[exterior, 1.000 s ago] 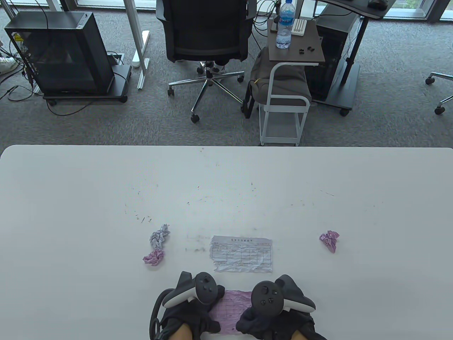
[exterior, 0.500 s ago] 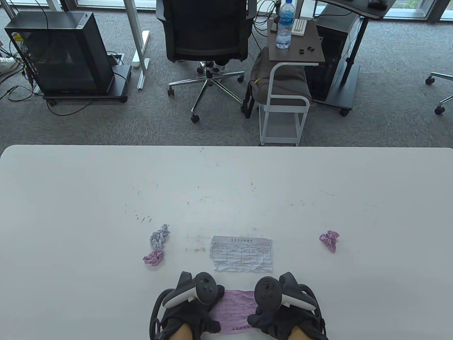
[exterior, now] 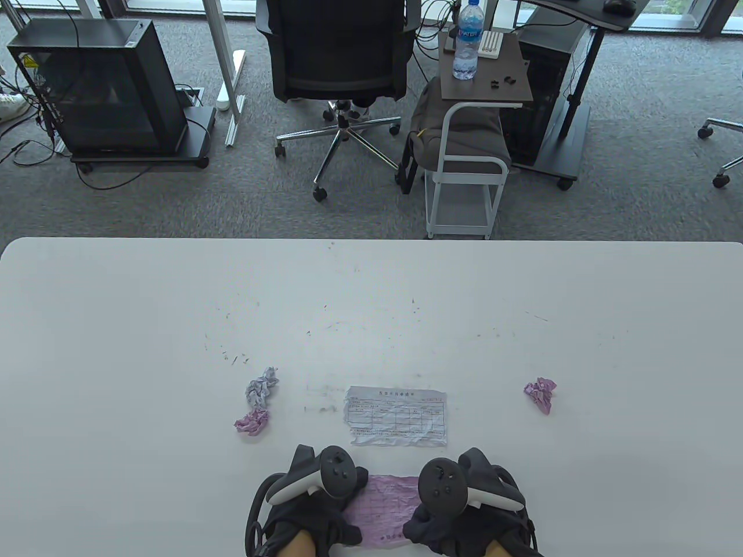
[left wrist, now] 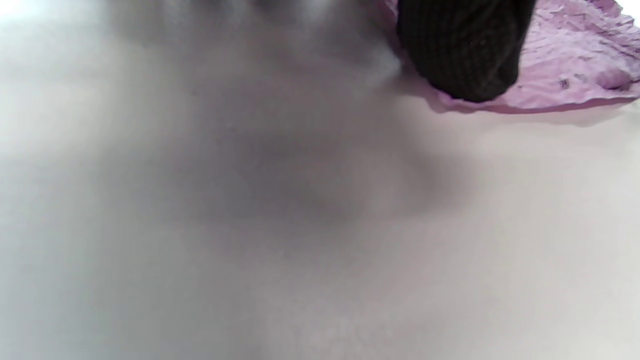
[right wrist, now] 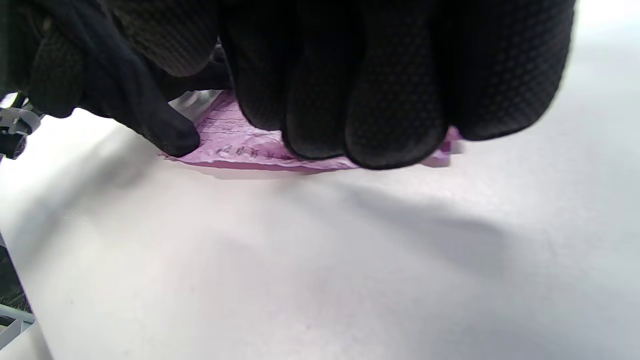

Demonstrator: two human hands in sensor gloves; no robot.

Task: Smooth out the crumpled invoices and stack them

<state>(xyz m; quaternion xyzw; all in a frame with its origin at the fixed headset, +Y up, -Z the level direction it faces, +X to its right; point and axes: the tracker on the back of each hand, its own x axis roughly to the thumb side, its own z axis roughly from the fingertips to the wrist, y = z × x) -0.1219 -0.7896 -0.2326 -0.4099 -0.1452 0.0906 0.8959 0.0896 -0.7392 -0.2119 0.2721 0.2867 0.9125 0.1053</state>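
Observation:
A pink invoice (exterior: 383, 506), partly smoothed and still wrinkled, lies at the table's near edge between my hands. My left hand (exterior: 334, 522) presses on its left end, and one gloved fingertip (left wrist: 462, 50) rests on the pink invoice (left wrist: 575, 65) in the left wrist view. My right hand (exterior: 429, 522) lies on its right end, with its fingers (right wrist: 390, 100) side by side on the pink invoice (right wrist: 240, 145). A flattened white invoice (exterior: 397, 416) lies just beyond. Three crumpled balls remain: a pale one (exterior: 261, 390), a pink one (exterior: 252, 421) and another pink one (exterior: 541, 393) to the right.
The white table (exterior: 371, 301) is scuffed with small marks mid-surface. Beyond its far edge stand an office chair (exterior: 339, 64), a small side cart with a water bottle (exterior: 468, 40) and a computer case (exterior: 98, 87) on the floor.
My right hand has slid rightward along the pink invoice, uncovering more of the sheet. The left hand has stayed in place.

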